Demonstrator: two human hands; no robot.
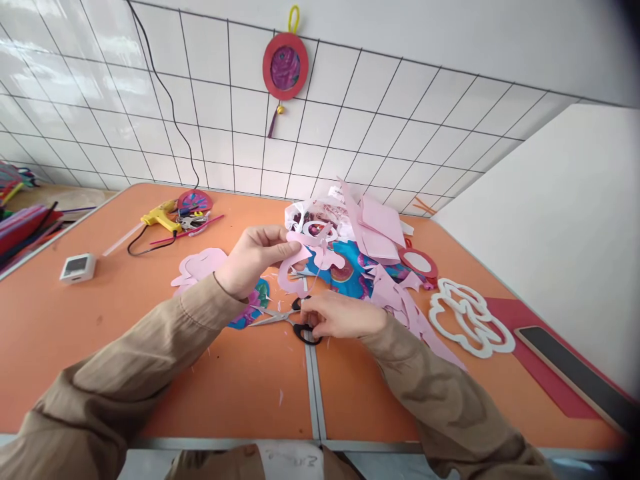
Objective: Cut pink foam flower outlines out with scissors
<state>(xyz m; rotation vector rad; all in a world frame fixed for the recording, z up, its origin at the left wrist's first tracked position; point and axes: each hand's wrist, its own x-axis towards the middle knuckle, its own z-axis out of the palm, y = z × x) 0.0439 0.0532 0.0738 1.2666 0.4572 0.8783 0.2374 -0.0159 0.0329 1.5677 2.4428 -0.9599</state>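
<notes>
My left hand [263,257] pinches a curved strip of pink sheet [286,275] between thumb and fingers, raised a little above the table. Below it, my right hand [340,315] has its fingers closed at the black handles of a pair of scissors [280,316]. The blades are spread and point left, low over the tabletop. Beside the blades lies a blue floral cutout [246,313], partly hidden by my left sleeve. Pink cloud-shaped pieces [203,263] rest left of my left wrist.
Pink scraps [400,303] and folded pink sheets [377,227] lie behind and right of my hands, by blue patterned cloth [350,267]. White cloud frames [470,317] and a phone [570,373] are at right. A yellow glue gun [163,217] and white box [78,267] sit left.
</notes>
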